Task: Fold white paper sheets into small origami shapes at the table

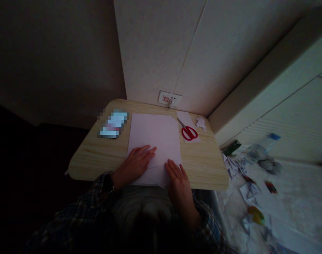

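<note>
White paper (pixel 155 132) lies flat on the small wooden table in front of me. Near its lower edge is a smaller piece or folded flap of paper (pixel 157 175); I cannot tell which. My left hand (pixel 137 164) rests on the left part of the paper, fingers stretched out to the right. At the lower right edge, my right hand (pixel 178 180) lies on the flap with its fingers extended forward. Neither hand is gripping anything that shows. To the right, red-handled scissors (pixel 188 132) lie partly over a paper strip (pixel 186 116).
The table (pixel 97 158) stands against a wall with a socket (pixel 170 98). A blurred-out phone (pixel 114 125) is at its left, a folded paper shape (pixel 201 123) at its back right. Beyond the right edge, a pale surface holds a clear bottle (pixel 263 146), folded papers (pixel 233 165) and wrappers.
</note>
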Demonstrator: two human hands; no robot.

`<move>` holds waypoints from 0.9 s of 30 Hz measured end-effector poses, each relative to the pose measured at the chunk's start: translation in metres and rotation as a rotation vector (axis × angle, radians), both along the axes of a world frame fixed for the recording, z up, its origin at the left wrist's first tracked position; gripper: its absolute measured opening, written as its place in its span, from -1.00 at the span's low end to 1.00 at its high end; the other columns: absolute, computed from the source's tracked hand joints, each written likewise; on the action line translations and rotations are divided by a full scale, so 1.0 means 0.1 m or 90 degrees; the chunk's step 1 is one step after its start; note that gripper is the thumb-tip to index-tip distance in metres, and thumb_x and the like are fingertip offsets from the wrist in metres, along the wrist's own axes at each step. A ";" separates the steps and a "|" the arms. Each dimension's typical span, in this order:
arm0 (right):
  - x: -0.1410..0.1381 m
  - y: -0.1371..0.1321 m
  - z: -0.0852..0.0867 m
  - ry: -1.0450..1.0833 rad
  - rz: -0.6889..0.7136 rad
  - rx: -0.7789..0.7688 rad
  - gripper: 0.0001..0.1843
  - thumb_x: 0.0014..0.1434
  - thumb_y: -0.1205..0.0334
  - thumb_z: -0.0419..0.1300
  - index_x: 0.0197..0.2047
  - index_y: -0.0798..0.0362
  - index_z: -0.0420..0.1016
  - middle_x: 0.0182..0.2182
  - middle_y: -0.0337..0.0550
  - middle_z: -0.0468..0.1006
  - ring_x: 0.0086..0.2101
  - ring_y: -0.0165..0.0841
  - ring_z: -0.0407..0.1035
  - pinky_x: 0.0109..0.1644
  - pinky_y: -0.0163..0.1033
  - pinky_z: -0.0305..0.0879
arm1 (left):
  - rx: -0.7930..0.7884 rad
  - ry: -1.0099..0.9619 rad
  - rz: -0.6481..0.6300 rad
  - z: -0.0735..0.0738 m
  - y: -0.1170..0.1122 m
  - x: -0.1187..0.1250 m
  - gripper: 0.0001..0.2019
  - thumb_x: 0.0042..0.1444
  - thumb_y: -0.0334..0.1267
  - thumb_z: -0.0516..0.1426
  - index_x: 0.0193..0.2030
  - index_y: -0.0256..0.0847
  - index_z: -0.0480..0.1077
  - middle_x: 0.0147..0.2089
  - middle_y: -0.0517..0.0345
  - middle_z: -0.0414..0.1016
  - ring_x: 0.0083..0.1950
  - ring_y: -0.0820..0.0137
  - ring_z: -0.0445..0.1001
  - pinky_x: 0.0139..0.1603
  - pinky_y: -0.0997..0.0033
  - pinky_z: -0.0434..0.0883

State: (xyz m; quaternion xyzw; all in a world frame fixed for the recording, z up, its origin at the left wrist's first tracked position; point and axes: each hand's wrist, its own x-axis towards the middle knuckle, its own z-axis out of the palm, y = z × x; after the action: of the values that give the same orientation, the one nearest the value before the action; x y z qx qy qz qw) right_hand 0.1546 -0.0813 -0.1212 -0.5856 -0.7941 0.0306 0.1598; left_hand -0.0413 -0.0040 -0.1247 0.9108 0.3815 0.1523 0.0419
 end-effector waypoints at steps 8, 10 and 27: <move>-0.07 0.12 0.01 0.043 0.034 0.015 -0.29 -0.12 0.64 -0.06 0.15 0.29 0.34 0.13 0.15 0.41 0.16 -0.18 0.26 0.27 0.10 0.13 | 0.006 0.012 0.024 -0.03 -0.01 0.03 -0.61 0.21 -0.44 -0.08 0.15 -0.22 0.30 0.30 0.03 0.28 0.32 0.25 0.16 0.20 0.16 0.18; 0.01 0.07 0.04 0.041 0.016 0.007 -0.32 -0.14 0.64 -0.04 0.10 0.27 0.39 0.08 0.17 0.46 0.13 -0.17 0.31 0.27 0.14 0.11 | 0.004 0.015 0.015 -0.03 -0.01 0.03 -0.60 0.19 -0.46 -0.08 0.14 -0.24 0.31 0.30 0.00 0.27 0.32 0.23 0.17 0.19 0.14 0.20; 0.20 0.08 0.03 -0.040 0.037 -0.003 -0.28 -0.13 0.68 -0.10 0.16 0.42 0.30 0.14 0.31 0.36 0.16 -0.08 0.26 0.21 0.17 0.22 | 0.005 0.019 0.006 0.03 -0.02 0.01 -0.62 0.22 -0.43 -0.08 0.15 -0.25 0.29 0.31 0.04 0.26 0.31 0.22 0.18 0.19 0.15 0.18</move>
State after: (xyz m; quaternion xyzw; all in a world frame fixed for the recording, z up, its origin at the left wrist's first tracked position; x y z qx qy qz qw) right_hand 0.1742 -0.0731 -0.1178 -0.5634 -0.8153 0.0182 0.1324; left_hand -0.0400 -0.0055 -0.1219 0.9113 0.3858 0.1403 0.0320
